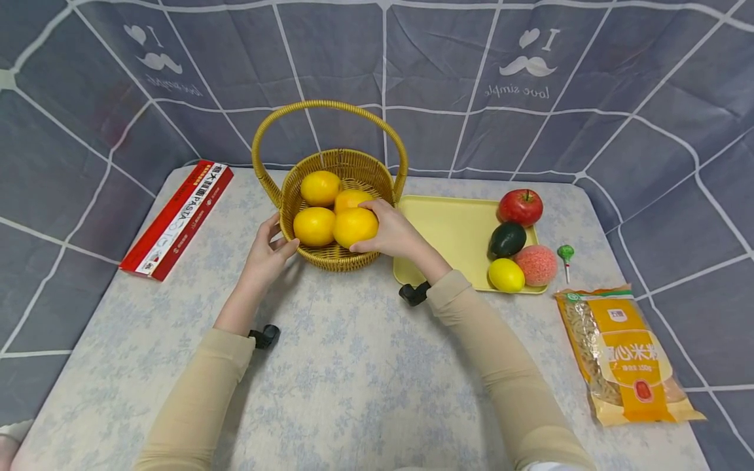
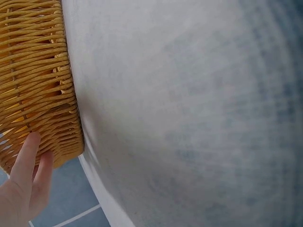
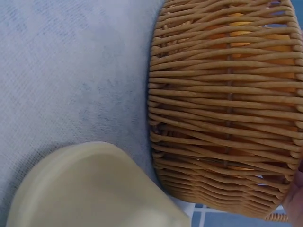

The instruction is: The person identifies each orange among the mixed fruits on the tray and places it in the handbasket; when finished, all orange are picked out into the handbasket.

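Note:
A woven basket [image 1: 338, 261] with a tall arched handle holds several yellow-orange oranges. My right hand [image 1: 385, 229] grips the front right orange [image 1: 355, 227] from its right side, at the basket's front rim. Against the basket's left outer wall rests my left hand [image 1: 268, 255], its thumb near the front rim. In the left wrist view, fairly straight fingers [image 2: 26, 153] touch the weave of the basket [image 2: 38, 85]. The right wrist view has the basket's side [image 3: 227, 104] close up, with only a sliver of hand at the right edge; the grip is hidden there.
Right of the basket lies a yellow tray [image 1: 448, 229] bearing a red apple [image 1: 520, 207], an avocado [image 1: 507, 239], a lemon [image 1: 506, 275] and a pink round fruit [image 1: 537, 265]. Beyond are a green lollipop [image 1: 566, 252] and a noodle bag [image 1: 627, 360]. A red pasta box [image 1: 179, 219] lies left.

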`<state>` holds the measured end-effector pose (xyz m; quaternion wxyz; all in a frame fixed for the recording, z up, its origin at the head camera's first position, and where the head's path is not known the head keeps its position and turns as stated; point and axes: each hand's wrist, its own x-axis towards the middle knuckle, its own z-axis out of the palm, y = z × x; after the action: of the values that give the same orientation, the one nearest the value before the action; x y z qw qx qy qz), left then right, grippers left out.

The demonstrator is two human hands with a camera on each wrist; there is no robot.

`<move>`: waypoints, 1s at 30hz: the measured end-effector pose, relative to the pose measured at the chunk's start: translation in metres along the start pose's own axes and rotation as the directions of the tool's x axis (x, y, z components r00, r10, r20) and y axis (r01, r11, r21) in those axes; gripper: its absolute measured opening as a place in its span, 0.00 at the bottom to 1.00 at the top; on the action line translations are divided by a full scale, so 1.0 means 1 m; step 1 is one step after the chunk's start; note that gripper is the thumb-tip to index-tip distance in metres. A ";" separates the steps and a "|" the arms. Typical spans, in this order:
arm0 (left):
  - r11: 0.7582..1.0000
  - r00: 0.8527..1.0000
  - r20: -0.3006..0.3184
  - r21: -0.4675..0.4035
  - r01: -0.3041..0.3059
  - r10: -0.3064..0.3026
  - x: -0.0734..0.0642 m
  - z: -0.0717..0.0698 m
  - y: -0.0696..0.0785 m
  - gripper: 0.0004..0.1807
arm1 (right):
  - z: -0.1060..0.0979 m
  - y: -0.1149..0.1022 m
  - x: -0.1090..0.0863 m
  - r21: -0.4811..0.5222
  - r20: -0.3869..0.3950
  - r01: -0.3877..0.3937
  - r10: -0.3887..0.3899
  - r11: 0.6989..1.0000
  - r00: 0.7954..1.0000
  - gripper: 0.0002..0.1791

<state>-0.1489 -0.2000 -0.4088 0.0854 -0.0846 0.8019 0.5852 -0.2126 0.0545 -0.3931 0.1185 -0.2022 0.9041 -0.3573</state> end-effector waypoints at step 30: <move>1.000 1.000 0.008 -0.006 0.007 -0.007 0.003 0.000 -0.002 0.43 | 0.001 -0.001 -0.012 -0.020 -0.120 0.029 -0.031 0.999 0.992 0.32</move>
<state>-0.1511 -0.2008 -0.4107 0.0906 -0.0854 0.7995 0.5877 -0.2016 0.0585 -0.3919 0.0567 -0.1951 0.9096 -0.3624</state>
